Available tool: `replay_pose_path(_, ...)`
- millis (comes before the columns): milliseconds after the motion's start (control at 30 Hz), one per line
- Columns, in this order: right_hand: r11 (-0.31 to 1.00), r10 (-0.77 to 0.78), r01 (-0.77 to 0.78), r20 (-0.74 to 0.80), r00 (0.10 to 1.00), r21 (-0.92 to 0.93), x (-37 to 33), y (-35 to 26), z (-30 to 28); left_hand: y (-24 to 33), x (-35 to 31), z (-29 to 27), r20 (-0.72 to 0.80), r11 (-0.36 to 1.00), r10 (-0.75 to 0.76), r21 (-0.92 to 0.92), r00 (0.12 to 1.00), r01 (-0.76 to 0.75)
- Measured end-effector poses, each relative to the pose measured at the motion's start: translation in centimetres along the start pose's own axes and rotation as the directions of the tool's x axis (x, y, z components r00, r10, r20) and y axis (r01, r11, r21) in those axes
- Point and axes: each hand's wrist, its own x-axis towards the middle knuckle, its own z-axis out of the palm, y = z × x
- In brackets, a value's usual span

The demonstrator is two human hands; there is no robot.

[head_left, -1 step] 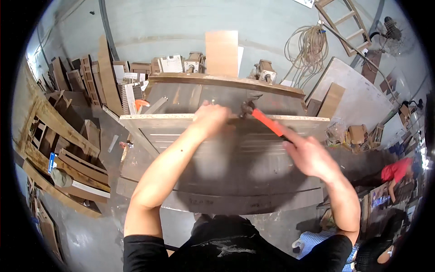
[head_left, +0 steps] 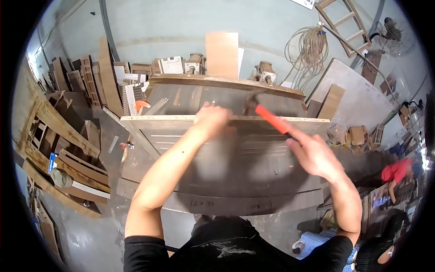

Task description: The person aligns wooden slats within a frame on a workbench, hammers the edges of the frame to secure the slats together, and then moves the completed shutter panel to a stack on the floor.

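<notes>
My right hand (head_left: 315, 156) is wrapped round the handle of a claw hammer (head_left: 272, 119) with a red grip. Its dark metal head is blurred and sits just above and behind the top edge of a wooden panel (head_left: 163, 119). The panel's long edge shows raw particle board, and its near face has pale straight grooves. Left of the hammer head, my left hand (head_left: 212, 121) is closed at that same edge. Motion smears its fingers, and whatever they pinch is hidden.
Beyond the panel lies the grey-brown worktop (head_left: 181, 97) with a raised wooden rail (head_left: 226, 82). Boards (head_left: 108, 77) lean at the left wall, next to a wooden frame (head_left: 59, 122). A cable coil (head_left: 308, 50) hangs at the back. A person in red (head_left: 396, 174) bends at the right.
The hammer and my right hand have shifted slightly to the right, and the hammer head is a little higher. My left hand stays at nearly the same spot on the edge.
</notes>
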Motion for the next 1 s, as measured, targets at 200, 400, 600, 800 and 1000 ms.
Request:
replay_pose_path(200, 0.971, -0.029, 0.159, -0.573, 0.819, 0.178, 0.4, -0.1, 0.6, 0.8, -0.2, 0.0, -0.005, 0.999, -0.028, 0.018, 1.0, 0.028)
replay_pose_path(400, 0.972, 0.218, -0.202, 0.145, 0.965, -0.117, 1.1, -3.8, -2.1, 0.3, -0.6, -0.6, 0.035, 0.998, -0.056, 0.002, 0.998, 0.056)
replay_pose_path(600, 0.939, -0.017, 0.233, -0.645, 0.764, 0.252, 0.9, -0.2, -0.2, 1.3, -0.3, -0.6, 0.035, 0.999, -0.05, -0.012, 0.998, 0.05)
replay_pose_path(800, 0.995, 0.084, -0.08, 0.074, 0.994, -0.066, 1.0, -1.4, -0.3, 0.9, -0.4, -0.4, 0.012, 0.999, -0.024, -0.023, 1.0, 0.025)
replay_pose_path(1000, 0.944, -0.169, 0.316, -0.68, 0.714, 0.098, 1.4, 0.7, -1.5, 1.6, -0.8, -1.3, 0.039, 0.999, -0.041, -0.006, 0.998, 0.041)
